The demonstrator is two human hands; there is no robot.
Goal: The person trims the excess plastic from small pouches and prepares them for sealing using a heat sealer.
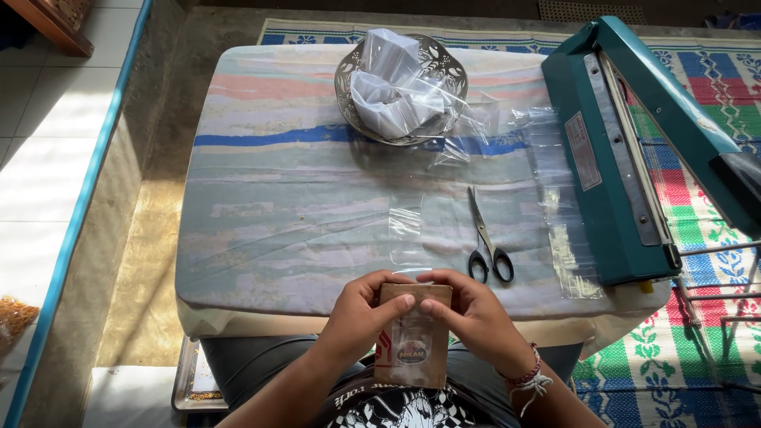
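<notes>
Both hands hold a small brown paper pouch [413, 349] with a round label and a clear window, upright over my lap at the near edge of the table. My left hand [361, 317] grips its left side, thumb pressed on the top front. My right hand [472, 315] grips its right side, thumb also on the top front. A bead and string bracelet sits on the right wrist.
A low table [277, 214] wears a striped pastel cloth. On it lie black-handled scissors [486, 242], clear plastic sheets [412, 230], and a silver bowl [400, 83] of clear bags. A teal heat sealer [618, 150] stands open at right. Beyond it a colourful woven mat [697, 238] covers the floor.
</notes>
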